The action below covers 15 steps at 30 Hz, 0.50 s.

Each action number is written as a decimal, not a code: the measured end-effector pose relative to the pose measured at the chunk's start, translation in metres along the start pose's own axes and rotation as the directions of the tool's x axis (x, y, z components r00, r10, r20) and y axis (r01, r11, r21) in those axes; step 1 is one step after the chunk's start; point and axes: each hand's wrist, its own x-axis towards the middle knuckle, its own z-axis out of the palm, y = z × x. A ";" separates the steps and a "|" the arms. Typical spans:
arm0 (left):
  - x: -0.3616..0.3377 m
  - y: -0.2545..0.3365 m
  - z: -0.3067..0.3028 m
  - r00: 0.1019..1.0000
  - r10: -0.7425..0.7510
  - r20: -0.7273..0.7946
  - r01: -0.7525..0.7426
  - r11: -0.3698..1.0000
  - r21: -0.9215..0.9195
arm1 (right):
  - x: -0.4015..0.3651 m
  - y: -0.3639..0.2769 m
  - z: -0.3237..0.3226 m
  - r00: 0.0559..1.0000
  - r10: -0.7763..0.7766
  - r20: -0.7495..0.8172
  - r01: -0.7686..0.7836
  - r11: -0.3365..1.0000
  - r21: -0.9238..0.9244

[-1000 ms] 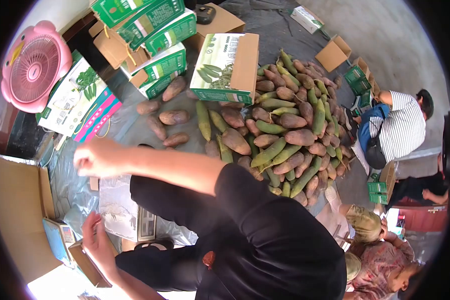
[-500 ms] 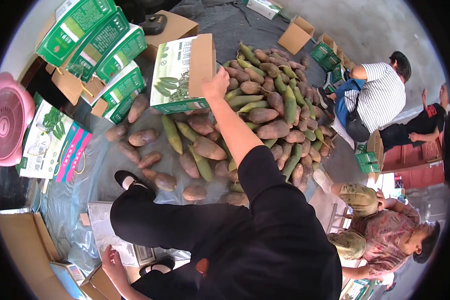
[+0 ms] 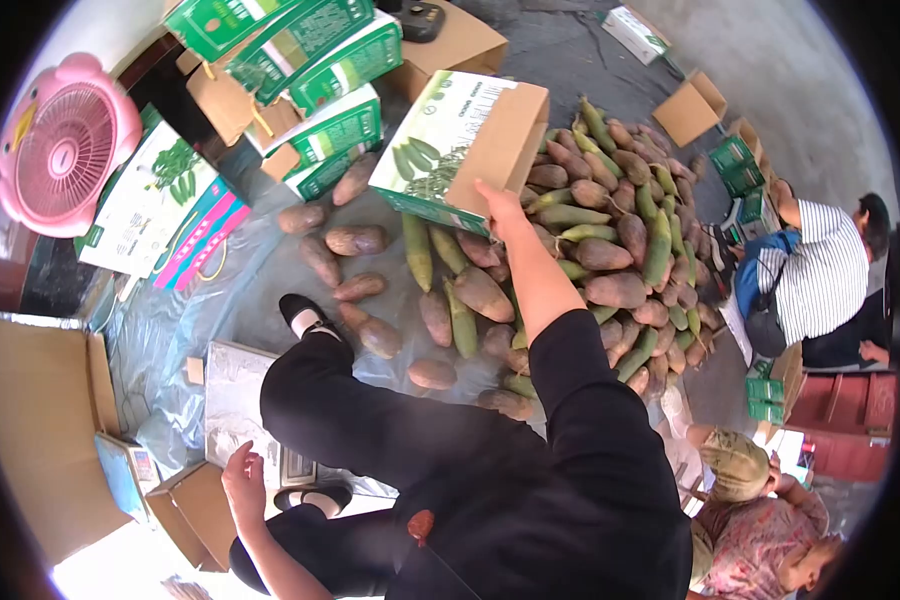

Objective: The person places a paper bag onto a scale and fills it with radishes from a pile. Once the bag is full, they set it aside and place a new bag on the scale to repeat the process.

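While clear plastic sheeting (image 3: 160,365) covers part of the floor near our feet, a pink fan (image 3: 65,145) stands at the far left, with green cartons (image 3: 342,65) stacked to its right. Across the middle spreads a broad heap of green and reddish-brown root vegetables (image 3: 604,255), several brown ones lying loose to its left. On the right, near a grey wall (image 3: 770,90), we see a person in a striped shirt (image 3: 820,265) and, lower down, another in a patterned red top (image 3: 755,540).

Our left hand (image 3: 242,482) is loosely open in the air, fingers slightly curled, near a small brown box (image 3: 183,508). Our right hand (image 3: 505,210) grips the lower brown edge of a printed carton (image 3: 438,130).

That carton tilts at the heap's upper left; we cannot tell whether it touches anything beneath. Its white face shows green vegetables and print, beside a plain brown panel.
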 end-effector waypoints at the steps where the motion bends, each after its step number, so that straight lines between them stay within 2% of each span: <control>1: 0.000 0.001 0.000 1.000 0.002 0.000 -0.002 1.000 0.001 | -0.001 -0.003 0.003 0.999 0.010 -0.031 -0.009 0.999 0.035; 3: -0.002 -0.001 0.000 1.000 -0.005 -0.005 0.005 1.000 0.001 | 0.005 -0.004 0.006 0.998 0.039 -0.042 -0.038 0.999 0.014; 5: -0.002 -0.004 0.000 0.999 0.034 -0.003 -0.034 0.999 0.001 | 0.016 0.004 0.008 0.985 -0.173 0.001 0.172 0.980 0.095; 6: -0.003 0.000 -0.001 1.000 0.030 -0.006 -0.030 0.999 0.016 | 0.003 -0.006 0.014 0.987 -0.159 -0.038 0.162 0.983 0.082; 11: -0.004 0.003 -0.004 1.000 0.017 -0.020 -0.016 1.000 0.026 | -0.053 -0.043 0.024 0.988 -0.156 -0.023 0.157 0.985 0.072; 14: -0.005 0.006 -0.006 0.999 0.038 -0.030 -0.037 0.999 0.014 | -0.078 -0.054 0.011 0.992 -0.125 0.035 0.114 0.967 0.230; 15: -0.005 0.008 -0.007 0.998 0.052 -0.032 -0.052 0.999 0.010 | -0.085 -0.054 0.006 0.991 -0.129 0.044 0.115 0.967 0.228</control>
